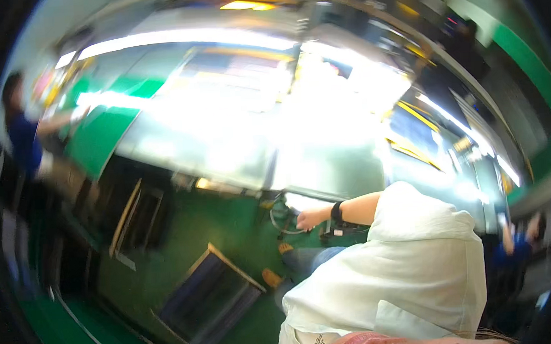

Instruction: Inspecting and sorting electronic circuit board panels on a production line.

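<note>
My right hand (313, 219) reaches out over the green floor, below the edge of the bright worktable. A black band circles its wrist, and a pale short sleeve covers the upper arm. The fingers look curled closed, but blur hides what they hold, if anything. Close beside it are a pale looped cable (277, 224) and a white surface (306, 201) by the table's underside. My left hand is out of view.
A long worktable (192, 149), washed out by glare, runs across the middle. A dark wood-edged panel or box (211, 299) is on the green floor (196, 218). One person in blue (25, 146) handles a green sheet (106, 135) at left; another (514, 252) is at right.
</note>
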Demonstrator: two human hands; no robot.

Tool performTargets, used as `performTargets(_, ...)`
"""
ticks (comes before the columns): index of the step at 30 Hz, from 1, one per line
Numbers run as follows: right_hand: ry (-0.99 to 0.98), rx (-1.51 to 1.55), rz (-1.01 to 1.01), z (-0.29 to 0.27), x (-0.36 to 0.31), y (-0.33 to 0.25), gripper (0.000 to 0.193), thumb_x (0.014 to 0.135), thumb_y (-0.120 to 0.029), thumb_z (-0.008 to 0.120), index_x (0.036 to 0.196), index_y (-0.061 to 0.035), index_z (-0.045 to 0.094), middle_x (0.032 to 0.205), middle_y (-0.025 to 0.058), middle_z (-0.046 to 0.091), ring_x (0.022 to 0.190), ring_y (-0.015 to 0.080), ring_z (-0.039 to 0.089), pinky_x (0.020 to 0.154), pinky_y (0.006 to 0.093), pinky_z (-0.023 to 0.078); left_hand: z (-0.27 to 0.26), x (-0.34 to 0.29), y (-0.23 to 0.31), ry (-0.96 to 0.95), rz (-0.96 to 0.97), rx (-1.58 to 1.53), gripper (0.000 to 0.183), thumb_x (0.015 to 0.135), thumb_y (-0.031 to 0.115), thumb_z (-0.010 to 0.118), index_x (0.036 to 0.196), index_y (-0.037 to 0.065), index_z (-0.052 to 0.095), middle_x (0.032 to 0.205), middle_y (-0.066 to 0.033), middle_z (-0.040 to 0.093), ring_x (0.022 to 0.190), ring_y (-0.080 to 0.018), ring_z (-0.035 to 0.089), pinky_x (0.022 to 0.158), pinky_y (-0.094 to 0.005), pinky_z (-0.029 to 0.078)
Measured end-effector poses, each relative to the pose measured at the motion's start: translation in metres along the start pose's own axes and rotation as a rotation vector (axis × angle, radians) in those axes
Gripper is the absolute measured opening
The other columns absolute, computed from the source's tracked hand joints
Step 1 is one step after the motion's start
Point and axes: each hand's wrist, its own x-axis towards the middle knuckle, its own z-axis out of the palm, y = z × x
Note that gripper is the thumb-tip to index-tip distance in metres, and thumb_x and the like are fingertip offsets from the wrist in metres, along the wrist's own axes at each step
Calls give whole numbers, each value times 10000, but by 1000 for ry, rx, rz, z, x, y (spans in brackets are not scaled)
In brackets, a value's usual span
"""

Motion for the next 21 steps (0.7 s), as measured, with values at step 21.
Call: performTargets(21,1989,1592,-407,-333,-435,317,438,812,-456,573,1029,-79,521,796,113,602,585,215,602,565,344,538,366,-59,220,-236,675,833,202,854,217,545,979,58,555,793,-66,625,622,-146,599,447,-220,402)
